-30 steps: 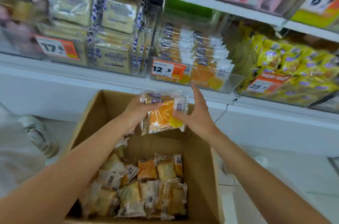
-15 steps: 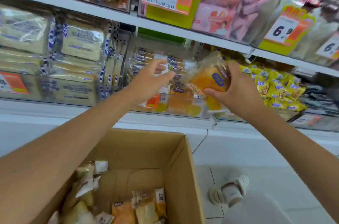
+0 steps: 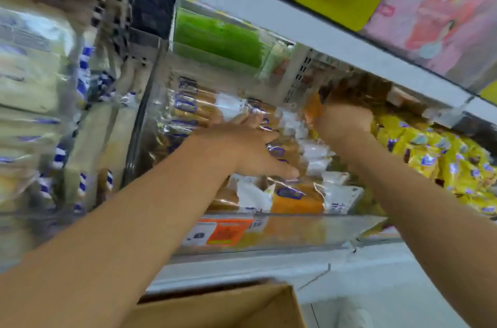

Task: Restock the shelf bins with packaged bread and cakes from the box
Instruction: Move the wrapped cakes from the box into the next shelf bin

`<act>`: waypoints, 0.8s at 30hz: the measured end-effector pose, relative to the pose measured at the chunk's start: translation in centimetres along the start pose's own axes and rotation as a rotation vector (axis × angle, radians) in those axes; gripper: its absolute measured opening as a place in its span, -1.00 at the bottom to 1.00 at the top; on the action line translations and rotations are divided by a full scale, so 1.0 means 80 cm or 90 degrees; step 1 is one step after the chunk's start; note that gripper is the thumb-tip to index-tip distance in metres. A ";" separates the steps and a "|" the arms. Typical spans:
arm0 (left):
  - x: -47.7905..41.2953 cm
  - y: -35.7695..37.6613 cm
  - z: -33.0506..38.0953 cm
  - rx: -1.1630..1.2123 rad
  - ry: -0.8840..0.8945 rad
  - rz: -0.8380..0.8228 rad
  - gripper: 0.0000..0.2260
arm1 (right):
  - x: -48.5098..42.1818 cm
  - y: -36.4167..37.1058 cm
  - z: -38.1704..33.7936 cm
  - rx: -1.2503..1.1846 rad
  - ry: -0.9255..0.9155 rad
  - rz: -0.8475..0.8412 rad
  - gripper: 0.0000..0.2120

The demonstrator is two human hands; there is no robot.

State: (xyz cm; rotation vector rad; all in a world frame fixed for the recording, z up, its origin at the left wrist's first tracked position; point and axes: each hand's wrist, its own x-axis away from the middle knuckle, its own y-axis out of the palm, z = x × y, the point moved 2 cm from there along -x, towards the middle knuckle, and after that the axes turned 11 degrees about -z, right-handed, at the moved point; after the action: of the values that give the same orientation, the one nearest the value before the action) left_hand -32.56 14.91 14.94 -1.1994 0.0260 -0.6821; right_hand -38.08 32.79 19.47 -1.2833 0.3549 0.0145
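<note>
Both my hands reach into the clear plastic shelf bin [image 3: 309,231], which holds several orange cake packs [image 3: 295,198] with white ends. My left hand [image 3: 250,150] lies flat on top of the stacked packs, fingers spread. My right hand [image 3: 344,123] is deep at the bin's back right, closed around an orange cake pack [image 3: 313,108] that mostly hides behind it. Only the top edge of the cardboard box [image 3: 220,306] shows at the bottom.
The upper shelf edge [image 3: 269,15] runs close above my hands. A bin of pale bread packs [image 3: 35,101] stands to the left, yellow snack packs [image 3: 441,158] to the right. An orange price tag [image 3: 217,232] sits on the bin front.
Both hands went from in front of the bin into it. The cake pack moved with my right hand to the back of the bin, and my left hand came down onto the stacked packs.
</note>
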 end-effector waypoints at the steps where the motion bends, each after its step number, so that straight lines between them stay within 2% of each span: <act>1: 0.000 0.000 0.000 -0.003 -0.001 0.000 -0.14 | -0.017 0.006 -0.011 -0.002 0.012 -0.022 -0.48; 3: -0.001 0.000 0.000 -0.012 -0.005 0.010 -0.15 | -0.047 0.016 -0.026 -0.013 0.015 -0.101 -0.37; 5: -0.001 0.001 0.000 -0.022 -0.005 0.014 -0.16 | -0.066 0.021 -0.025 -0.053 -0.018 -0.135 -0.30; 7: -0.002 0.003 0.001 -0.035 -0.003 0.015 -0.17 | -0.072 0.033 -0.015 -0.158 -0.096 -0.120 -0.29; 9: -0.004 0.004 0.002 -0.041 -0.008 0.014 -0.18 | -0.057 0.051 -0.013 -0.221 -0.206 -0.198 -0.26; 11: -0.002 0.003 0.002 -0.037 -0.016 0.007 -0.19 | -0.042 0.058 -0.013 -0.321 -0.268 -0.272 -0.18; 13: 0.000 0.002 0.004 -0.040 -0.016 0.004 -0.19 | -0.034 0.046 -0.004 -0.359 -0.277 -0.248 -0.22; 16: 0.001 0.003 0.003 -0.046 -0.016 0.010 -0.19 | -0.015 0.034 0.008 -0.251 -0.253 -0.201 -0.40; 18: 0.001 0.003 0.002 -0.037 -0.015 0.010 -0.18 | -0.003 0.041 0.005 -0.250 -0.250 -0.252 -0.35; 21: -0.001 0.003 0.001 -0.035 -0.017 0.015 -0.17 | -0.007 0.045 -0.008 -0.359 -0.198 -0.387 -0.31; 24: -0.004 0.003 0.000 -0.027 -0.013 0.025 -0.17 | -0.016 0.044 -0.008 -0.289 -0.210 -0.364 -0.26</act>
State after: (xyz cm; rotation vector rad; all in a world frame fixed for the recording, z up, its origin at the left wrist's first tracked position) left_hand -32.65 15.12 14.63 -1.2431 0.0472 -0.6370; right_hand -40.17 33.44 16.38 -1.7623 -0.3252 -0.1851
